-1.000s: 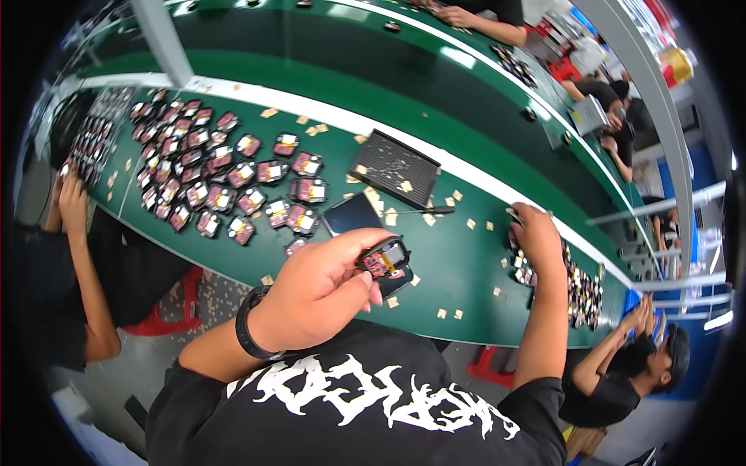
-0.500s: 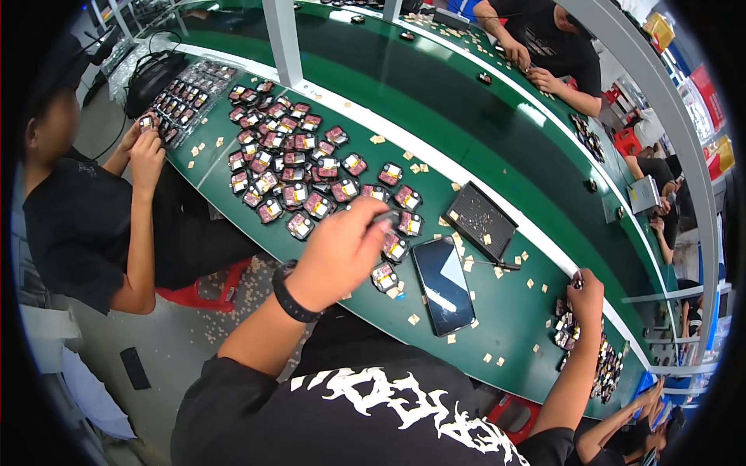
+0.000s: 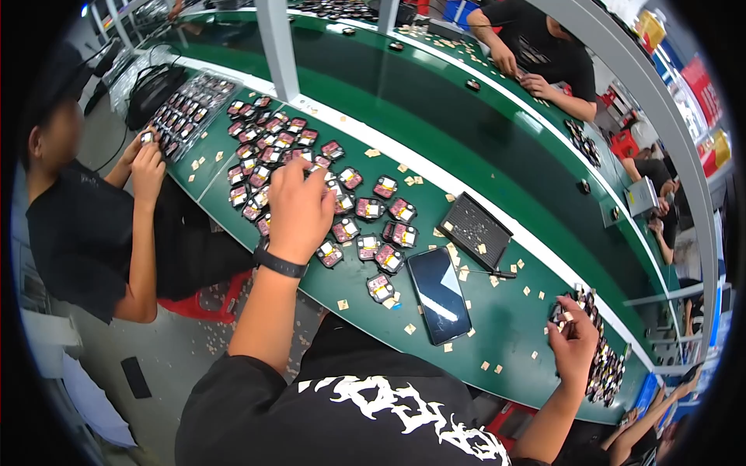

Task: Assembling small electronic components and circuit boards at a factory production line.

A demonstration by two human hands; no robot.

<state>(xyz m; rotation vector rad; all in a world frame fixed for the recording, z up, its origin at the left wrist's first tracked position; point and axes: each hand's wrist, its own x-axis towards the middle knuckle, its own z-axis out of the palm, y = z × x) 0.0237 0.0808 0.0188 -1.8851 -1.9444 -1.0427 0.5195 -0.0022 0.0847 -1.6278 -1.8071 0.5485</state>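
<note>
Small black-cased box-shaped units (image 3: 369, 208) with pink and white faces lie in a broad pile left of the middle, loosening into single ones toward the phone. My left hand (image 3: 299, 210), a dark band on its wrist, is over this pile with fingers apart and bent down; their tips are partly hidden among the units. At the right, my right hand (image 3: 573, 338) hovers at the edge of a second heap of dark units (image 3: 606, 373), thumb and fingers apart. A small pale piece shows by its fingers. I see nothing firmly gripped in either hand.
A dark phone (image 3: 440, 295) lies on the green table, beside a black tray (image 3: 475, 227). Small beige pieces (image 3: 409, 329) are scattered around. A grey post (image 3: 278, 54) rises behind the pile. At the left, a co-worker (image 3: 85, 210) handles a unit near filled clear trays (image 3: 186, 109).
My left hand has moved left from the loose units onto the pile; the dark unit it held is no longer visible in it. My right hand has come lower, its fingers now apart.
</note>
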